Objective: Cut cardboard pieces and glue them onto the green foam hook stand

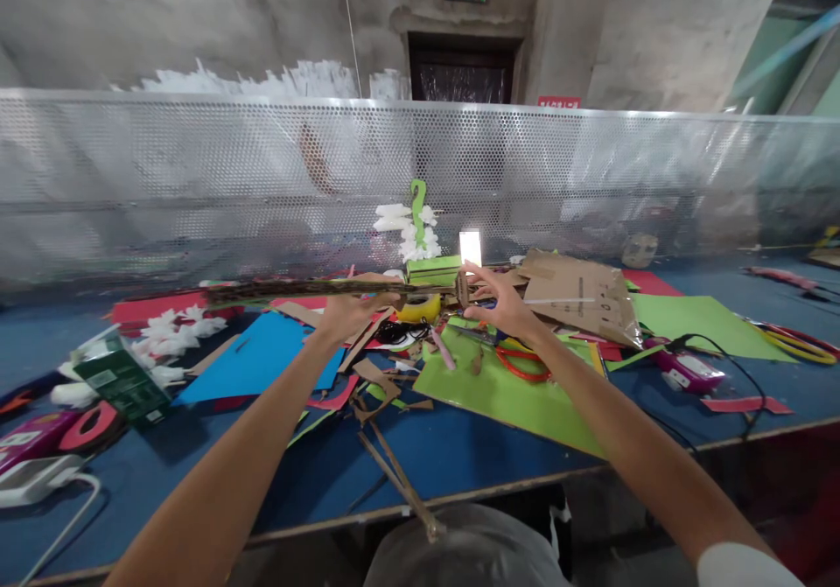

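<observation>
A long, thin, rough brown strip [289,290], seen almost edge-on, runs level above the table from the left to the middle. My left hand [360,311] is closed around it near its right part. At the right end is a short upright brown piece [462,290]; my right hand [502,305] has its thumb and forefinger curved against its top and bottom. Whether this piece is joined to the strip I cannot tell. Just behind my right fingertips a bright phone-like screen [471,248] stands upright. Below the hands lie a yellow tape roll [418,309] and scissors [476,334].
Blue card [262,359], green card [505,403] and cardboard scraps [377,381] cover the blue table. A green box [122,377] stands left, a wrapped cardboard pack [577,294] right. A white-flowered green model [420,228] stands before the perforated metal screen [229,176]. Two sticks [400,473] overhang the front edge.
</observation>
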`<state>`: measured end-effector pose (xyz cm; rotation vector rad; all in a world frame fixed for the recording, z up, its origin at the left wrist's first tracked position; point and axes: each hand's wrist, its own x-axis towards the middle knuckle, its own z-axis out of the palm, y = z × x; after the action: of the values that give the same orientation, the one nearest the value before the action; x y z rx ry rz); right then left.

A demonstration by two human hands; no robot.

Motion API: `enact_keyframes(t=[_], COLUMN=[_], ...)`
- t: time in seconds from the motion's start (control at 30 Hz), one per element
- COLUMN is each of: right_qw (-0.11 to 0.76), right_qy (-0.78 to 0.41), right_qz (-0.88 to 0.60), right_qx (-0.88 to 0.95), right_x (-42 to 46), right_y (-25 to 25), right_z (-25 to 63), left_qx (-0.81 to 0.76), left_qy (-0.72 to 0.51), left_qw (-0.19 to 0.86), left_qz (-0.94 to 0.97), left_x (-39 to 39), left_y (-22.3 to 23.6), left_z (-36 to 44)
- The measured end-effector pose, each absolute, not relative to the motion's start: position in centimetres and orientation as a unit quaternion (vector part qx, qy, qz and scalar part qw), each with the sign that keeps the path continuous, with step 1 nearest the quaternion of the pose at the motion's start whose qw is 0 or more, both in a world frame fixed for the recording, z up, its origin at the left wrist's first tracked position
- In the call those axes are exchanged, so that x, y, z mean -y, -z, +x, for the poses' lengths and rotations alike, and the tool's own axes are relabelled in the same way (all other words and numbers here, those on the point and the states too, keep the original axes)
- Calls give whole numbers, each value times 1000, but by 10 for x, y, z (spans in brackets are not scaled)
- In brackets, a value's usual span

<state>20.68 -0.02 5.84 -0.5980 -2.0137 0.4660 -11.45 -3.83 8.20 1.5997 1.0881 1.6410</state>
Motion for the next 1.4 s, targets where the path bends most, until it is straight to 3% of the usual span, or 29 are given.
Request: enact_keyframes(t=[0.17, 0.37, 0.5, 0.57, 0.7, 0.8, 0.9, 1.4], right_qw=[495, 557, 573, 576, 586, 587, 581, 546], right_qy=[-210, -149, -74, -61, -23, 5, 22, 44], right_qz=[-263, -240, -207, -202, -178, -156, -160, -163], right_qx=[801, 782, 790, 789, 790, 795, 798, 821], right_x=[5, 28, 36, 35, 28, 23, 20, 20], right_y=[-60, -70, -77, -77, -74, -71, -68, -64], right_z=[203, 191, 191, 193, 197, 198, 199, 197], left_qx=[-442, -306, -333, -401, -435, -328, -230, -141], left_qy=[-627, -613, -588, -527, -361, -403, -498, -413], left_qw=[246, 412, 418, 349, 74, -109, -218, -298], left_qz=[592, 600, 607, 663, 821, 847, 807, 849], left_x=[26, 24, 18, 14, 15, 24, 34, 48], left_y=[-70, -65, -59, -58, -61, -69, -76, -72], left_z=[-126, -115, -114, -120, -133, -135, -129, -96])
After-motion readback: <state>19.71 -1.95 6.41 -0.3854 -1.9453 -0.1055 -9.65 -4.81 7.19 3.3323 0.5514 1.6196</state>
